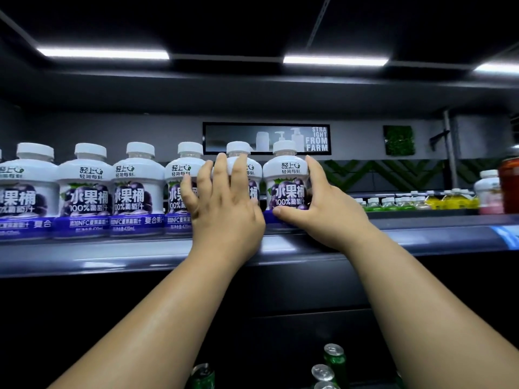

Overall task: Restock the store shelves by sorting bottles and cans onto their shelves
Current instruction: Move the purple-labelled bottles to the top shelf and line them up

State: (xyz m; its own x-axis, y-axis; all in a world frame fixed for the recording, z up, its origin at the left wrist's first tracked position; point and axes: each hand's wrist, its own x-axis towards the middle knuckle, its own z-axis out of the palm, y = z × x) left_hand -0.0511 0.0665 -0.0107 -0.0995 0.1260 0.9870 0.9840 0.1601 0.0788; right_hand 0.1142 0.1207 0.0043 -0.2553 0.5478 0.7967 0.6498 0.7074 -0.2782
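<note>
Six grape juice bottles with white caps stand upright in one row on the top shelf, shoulder to shoulder and close behind its rounded front lip; the leftmost is cut by the frame edge. The left hand lies spread and open, fingers nearly straight, against the front of the fifth bottle, its thumb crossing the label of the fourth bottle. The right hand grips the sixth bottle, the last in the row: the thumb presses the base at the front and the fingers wrap up its right side. This bottle stands on the shelf, almost touching the fifth. To its right the shelf surface runs bare toward one pink bottle near the frame's right edge. Farther back, a line of small green and yellow bottles is too small to count. Below the forearms, four green cans show at the bottom edge.
</note>
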